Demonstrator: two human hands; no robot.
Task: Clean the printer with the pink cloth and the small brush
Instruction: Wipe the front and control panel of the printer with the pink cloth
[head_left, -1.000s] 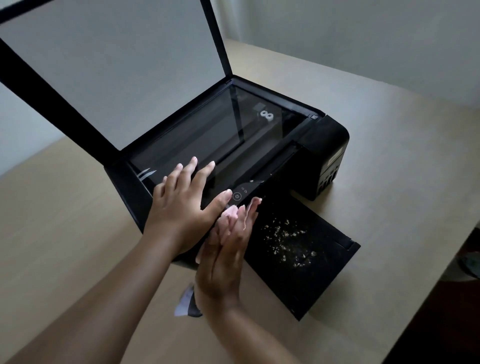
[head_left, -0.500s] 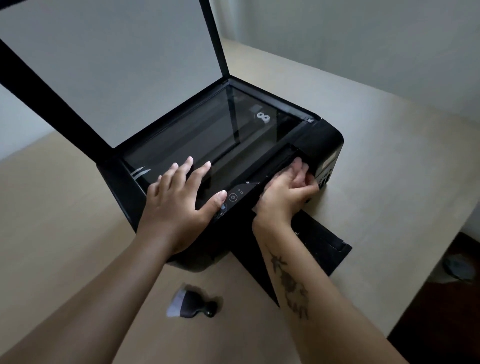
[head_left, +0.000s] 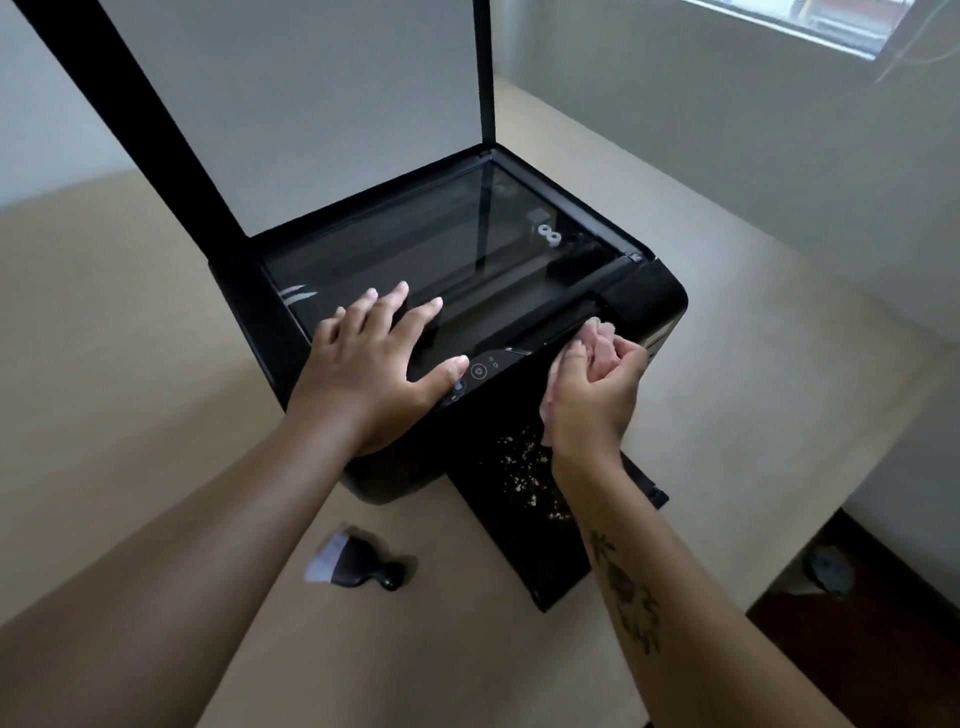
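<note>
A black printer (head_left: 649, 291) stands on the table with its scanner lid (head_left: 291, 104) raised and the glass bed exposed. My left hand (head_left: 374, 369) lies flat with spread fingers on the front left of the glass, thumb beside the control buttons. My right hand (head_left: 597, 395) is closed on the bunched pink cloth (head_left: 597, 335), pressed against the printer's front slot at the right. Below it the black output tray (head_left: 524, 551) sticks out, strewn with pale crumbs (head_left: 524, 467). The small black brush (head_left: 358, 564) with white bristles lies on the table in front of the printer, untouched.
The beige table (head_left: 156, 364) runs left and right of the printer; its right edge drops to a dark floor (head_left: 857, 649). A grey wall and a window strip (head_left: 810, 21) lie beyond. A small dark object (head_left: 831, 571) sits on the floor.
My right hand went from the front middle up to the right end of the slot, then turned palm-up so the pink cloth shows. The crumbs on the tray are visible again. Left hand stays put.
</note>
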